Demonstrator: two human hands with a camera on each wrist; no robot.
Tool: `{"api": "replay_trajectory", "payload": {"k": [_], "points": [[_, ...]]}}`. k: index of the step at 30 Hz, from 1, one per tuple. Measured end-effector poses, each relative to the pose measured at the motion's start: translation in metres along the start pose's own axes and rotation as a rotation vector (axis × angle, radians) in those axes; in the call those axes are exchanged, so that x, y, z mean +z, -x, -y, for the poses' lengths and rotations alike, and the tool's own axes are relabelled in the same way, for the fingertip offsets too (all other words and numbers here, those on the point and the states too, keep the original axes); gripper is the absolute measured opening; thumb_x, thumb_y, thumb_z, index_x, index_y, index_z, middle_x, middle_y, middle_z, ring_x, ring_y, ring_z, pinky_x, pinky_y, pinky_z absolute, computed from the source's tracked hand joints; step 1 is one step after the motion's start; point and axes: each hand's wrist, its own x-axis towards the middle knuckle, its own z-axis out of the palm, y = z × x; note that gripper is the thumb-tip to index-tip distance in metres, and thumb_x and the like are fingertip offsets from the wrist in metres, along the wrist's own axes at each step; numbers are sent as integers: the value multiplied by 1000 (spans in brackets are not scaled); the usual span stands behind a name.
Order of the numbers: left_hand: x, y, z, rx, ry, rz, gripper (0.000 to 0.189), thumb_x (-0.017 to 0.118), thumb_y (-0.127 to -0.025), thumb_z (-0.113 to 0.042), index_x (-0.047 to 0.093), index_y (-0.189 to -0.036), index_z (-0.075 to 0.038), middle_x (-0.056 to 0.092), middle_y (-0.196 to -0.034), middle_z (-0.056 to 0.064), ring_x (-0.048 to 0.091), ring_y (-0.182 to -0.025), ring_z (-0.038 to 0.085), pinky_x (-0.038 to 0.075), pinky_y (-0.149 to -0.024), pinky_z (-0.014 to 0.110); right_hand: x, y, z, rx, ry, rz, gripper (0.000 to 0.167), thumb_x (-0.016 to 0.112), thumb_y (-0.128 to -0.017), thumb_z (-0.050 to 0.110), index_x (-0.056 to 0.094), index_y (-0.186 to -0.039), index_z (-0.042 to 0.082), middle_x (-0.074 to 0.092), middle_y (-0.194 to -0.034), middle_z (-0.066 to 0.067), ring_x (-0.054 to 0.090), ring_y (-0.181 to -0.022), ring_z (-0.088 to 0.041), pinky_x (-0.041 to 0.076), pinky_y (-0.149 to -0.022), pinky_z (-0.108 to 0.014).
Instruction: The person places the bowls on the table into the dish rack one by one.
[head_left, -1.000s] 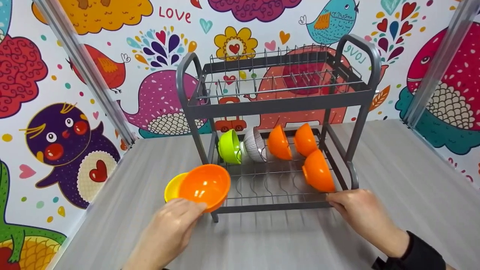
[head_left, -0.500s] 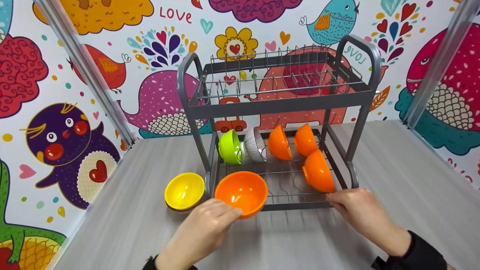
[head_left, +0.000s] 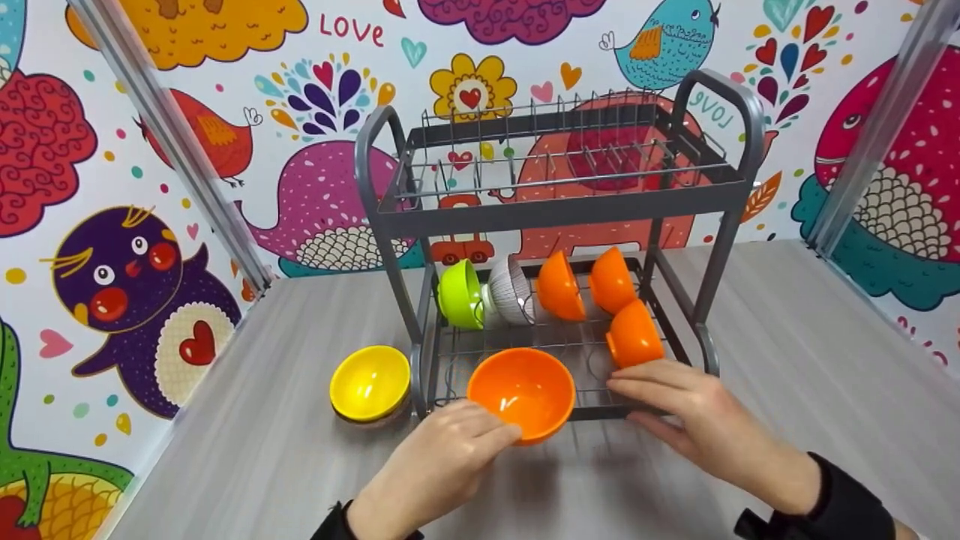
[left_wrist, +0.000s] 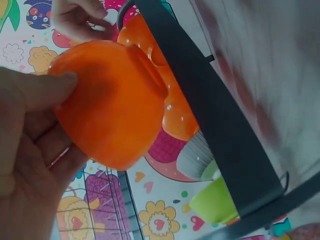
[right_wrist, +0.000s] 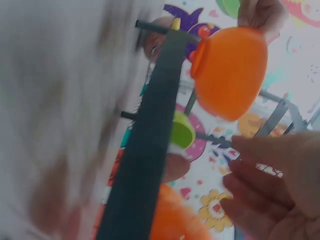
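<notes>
My left hand [head_left: 446, 454] pinches the near rim of an orange bowl [head_left: 525, 386], its inside facing up, in front of the rack's lower tier. From underneath, the left wrist view shows that bowl [left_wrist: 112, 105] with the thumb along its side. To its right, my right hand [head_left: 694, 420] has its fingers extended beside the front rail, just below another orange bowl [head_left: 634, 335] standing on its side; whether they touch it I cannot tell. The right wrist view shows nothing between the fingers of the right hand [right_wrist: 270, 190]. Both hands are apart from each other.
On the lower tier of the grey dish rack [head_left: 562, 212] stand a green bowl [head_left: 459, 294], a striped bowl [head_left: 510, 291] and two more orange bowls, one of them the orange bowl at back right [head_left: 611, 279]. A yellow bowl [head_left: 370, 382] sits left of the rack, stacked on something darker.
The left hand has carried the orange bowl rightward, from over the yellow bowl to before the rack. The right hand has let go of the rack's front corner, moved left and spread its fingers.
</notes>
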Motion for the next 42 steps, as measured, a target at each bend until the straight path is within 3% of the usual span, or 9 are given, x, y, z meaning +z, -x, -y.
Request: {"api": "replay_trajectory", "payload": {"k": [4, 6, 11, 17, 26, 31, 35, 38, 42], "points": [[4, -4, -3, 44, -11, -17, 16, 74, -84, -7, 71, -96, -18, 70, -82, -10, 63, -74, 6, 53, -80, 20, 5, -10, 10, -190, -39, -32, 36, 60, -97, 30, 67, -126, 10, 67, -124, -8, 62, -113, -22, 40, -109, -14], [5, -6, -5, 47, -4, 0, 15, 75, -85, -9, 71, -96, -18, 71, -82, -9, 62, -74, 6, 53, -81, 19, 7, -12, 15, -224, -35, -7, 39, 59, -98, 31, 64, -130, 9, 65, -128, -8, 60, -117, -21, 39, -110, -14], [7, -8, -10, 49, 24, 41, 15, 75, -86, -12, 72, -99, -19, 73, -86, -9, 64, -76, 6, 53, -84, 18, 13, -15, 21, -268, -10, 67, 46, 66, -95, 27, 58, -136, 9, 63, -133, -5, 61, -120, -19, 44, -108, -19], [9, -10, -12, 76, 28, 38, 19, 75, -84, -10, 72, -101, -18, 73, -88, -9, 65, -79, 5, 53, -85, 17, 18, -11, 20, -309, -9, 102, 41, 70, -92, 22, 63, -131, 13, 66, -128, -1, 63, -118, -18, 47, -106, -23], [9, -10, -16, 88, 1, 34, 19, 75, -85, -12, 73, -102, -19, 74, -91, -10, 65, -82, 4, 53, -87, 17, 19, -15, 19, -389, -10, 76, 19, 61, -97, 20, 70, -114, 14, 70, -107, 6, 66, -102, -12, 55, -93, -23], [10, -10, -16, 124, -21, -7, 23, 76, -81, -7, 71, -100, -18, 71, -87, -10, 63, -80, 5, 53, -84, 18, 17, -19, 18, -398, -30, 78, 15, 65, -95, 19, 71, -108, 16, 71, -100, 8, 67, -97, -9, 56, -91, -25], [11, -9, -15, 108, 4, -37, 23, 76, -82, -7, 71, -101, -18, 71, -90, -10, 65, -84, 5, 54, -90, 20, 15, -21, 17, -392, -24, 74, 16, 67, -92, 20, 72, -107, 18, 71, -99, 9, 68, -98, -8, 57, -92, -27], [11, -8, -14, 55, 51, -61, 22, 74, -87, -10, 71, -107, -17, 73, -99, -9, 67, -95, 5, 52, -99, 23, 13, -22, 16, -386, -17, 69, 16, 66, -93, 19, 73, -108, 18, 71, -99, 9, 68, -97, -9, 57, -91, -26], [10, -5, -9, -36, 98, -130, 36, 76, -86, -13, 67, -121, -13, 71, -115, -4, 66, -109, 10, 52, -102, 27, 11, -22, 14, -371, -14, 58, 16, 64, -95, 17, 73, -107, 17, 72, -99, 7, 69, -96, -10, 57, -90, -25]]}}
